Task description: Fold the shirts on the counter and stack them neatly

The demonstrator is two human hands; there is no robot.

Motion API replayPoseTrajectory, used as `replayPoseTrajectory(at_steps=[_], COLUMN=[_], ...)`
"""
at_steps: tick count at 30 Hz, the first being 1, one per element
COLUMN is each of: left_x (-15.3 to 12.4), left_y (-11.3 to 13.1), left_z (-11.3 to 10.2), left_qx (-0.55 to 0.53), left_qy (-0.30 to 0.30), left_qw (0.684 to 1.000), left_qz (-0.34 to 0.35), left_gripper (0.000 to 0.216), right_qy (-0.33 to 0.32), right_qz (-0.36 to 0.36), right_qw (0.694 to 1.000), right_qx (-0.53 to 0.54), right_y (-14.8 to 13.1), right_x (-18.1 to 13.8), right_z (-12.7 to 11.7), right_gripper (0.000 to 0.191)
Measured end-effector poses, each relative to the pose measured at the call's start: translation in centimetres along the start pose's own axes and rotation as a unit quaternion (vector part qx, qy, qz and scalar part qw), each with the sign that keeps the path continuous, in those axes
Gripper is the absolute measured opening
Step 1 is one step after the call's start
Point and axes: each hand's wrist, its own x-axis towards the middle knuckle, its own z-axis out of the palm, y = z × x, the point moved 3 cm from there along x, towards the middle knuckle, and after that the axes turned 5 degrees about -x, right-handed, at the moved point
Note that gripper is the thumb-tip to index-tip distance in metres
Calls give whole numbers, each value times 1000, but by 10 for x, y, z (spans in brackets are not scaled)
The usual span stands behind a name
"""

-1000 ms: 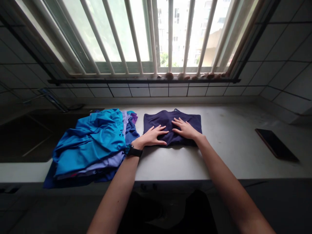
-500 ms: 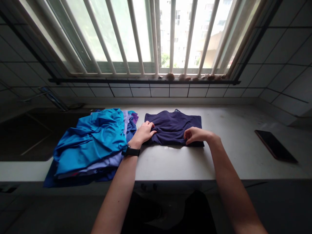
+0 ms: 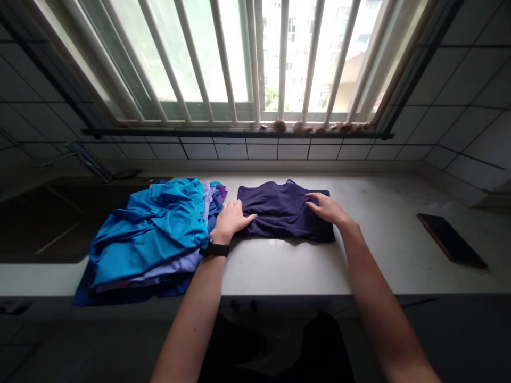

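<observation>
Dark purple garment point(image 3: 281, 214): flat on surface point(image 3: 379, 247), nearer rear edge than front. Left hand point(image 3: 229, 219): at garment's left end, thumb apart from fingers; pinch cannot be confirmed. Right hand point(image 3: 328, 208): at garment's right part, fingers and thumb spread. Clothes pile point(image 3: 149, 229): left, overhanging front edge. Phone point(image 3: 451, 239): right, well apart.

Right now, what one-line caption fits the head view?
Left hand and right hand at a dark purple garment on a white counter, beside a blue-topped clothes pile.
</observation>
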Motion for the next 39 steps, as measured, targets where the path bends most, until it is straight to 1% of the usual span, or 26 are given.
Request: replayPoseTrajectory(at_steps=[1, 2, 4, 5, 7, 8, 9, 11, 12, 13, 14, 15, 16, 17, 18, 19, 20, 22, 25, 28, 31, 33, 34, 36, 38, 39], left_x=[0, 1, 3, 5, 8, 9, 11, 12, 12, 13, 14, 15, 17, 17, 17, 16, 16, 15, 18, 22, 17, 5, -5, -32, -63, -78], left_y=[-2, -4, -5, -4, -4, -4, -4, -5, -5, -5, -5, -4, -2, 1, 4, 6, 7, 7, 4, 8, 20, 29, 34, 43, 47, 46], left_z=[1, 2, 4, 5, 6, 5, 4, 1, 0, -1, -1, 0, 2, 5, 8, 11, 12, 15, 21, 24, 18, 8, 3, -6, -12, -12], left_qx=[-8, -27, -80, -104, -127, -127, -122, -109, -101, -96, -96, -102, -113, -123, -131, -135, -133, -122, -98, -65, -19, 13, 18, -10, -72, -97], left_qy=[-24, -49, -83, -83, -36, 6, 53, 139, 169, 185, 182, 158, 118, 71, 28, -4, -22, -33, -48, -47, -31, -31, -36, -62, -110, -140], left_qw=[1000, 998, 991, 988, 988, 990, 990, 984, 980, 978, 978, 981, 984, 984, 981, 978, 975, 978, 985, 989, 993, 994, 992, 981, 951, 932], left_qz=[6, 23, 68, 83, 79, 62, 41, 5, -3, 0, 14, 39, 71, 106, 138, 161, 174, 168, 137, 127, 112, 106, 118, 184, 281, 321], left_gripper=[58, 63, 62, 60, 53, 49, 47, 47, 47, 45, 41, 36, 30, 25, 24, 26, 30, 39, 46, 47, 43, 37, 35, 30, 31, 41], right_qy=[8, -7, -41, -44, -37, -43, -66, -162, -221, -268, -288, -276, -233, -173, -113, -70, -51, -72, -112, -97, -93, -105, -113, -116, -83, -60], right_qz=[7, 11, 15, 19, 32, 41, 49, 48, 37, 19, -2, -21, -38, -52, -63, -72, -76, -75, -57, -45, -42, -67, -83, -108, -129, -145], right_qw=[1000, 999, 995, 994, 993, 993, 993, 986, 973, 957, 945, 945, 955, 970, 982, 989, 992, 994, 992, 994, 994, 991, 990, 987, 988, 988], right_qx=[-28, -51, -85, -96, -106, -100, -80, 2, 57, 110, 152, 175, 178, 164, 139, 111, 85, 47, 13, -12, -36, -40, -35, -21, -14, -13], right_y=[3, 5, 10, 11, 9, 7, 4, -4, -10, -15, -20, -23, -24, -23, -21, -17, -13, -3, 6, 4, -1, -1, 1, 8, 16, 19], right_x=[3, 5, 8, 9, 7, 5, 2, -7, -11, -15, -18, -18, -16, -13, -10, -8, -6, -3, 1, 6, 6, -1, -7, -24, -45, -58], right_z=[3, 7, 12, 11, 6, 3, 0, -1, 1, 2, 2, 2, 0, -2, -4, -4, -4, 1, 9, 13, 11, 5, 1, -8, -17, -20], right_gripper=[39, 40, 39, 36, 35, 34, 32, 26, 24, 25, 26, 30, 33, 38, 43, 48, 53, 58, 48, 40, 39, 39, 39, 41, 45, 47])
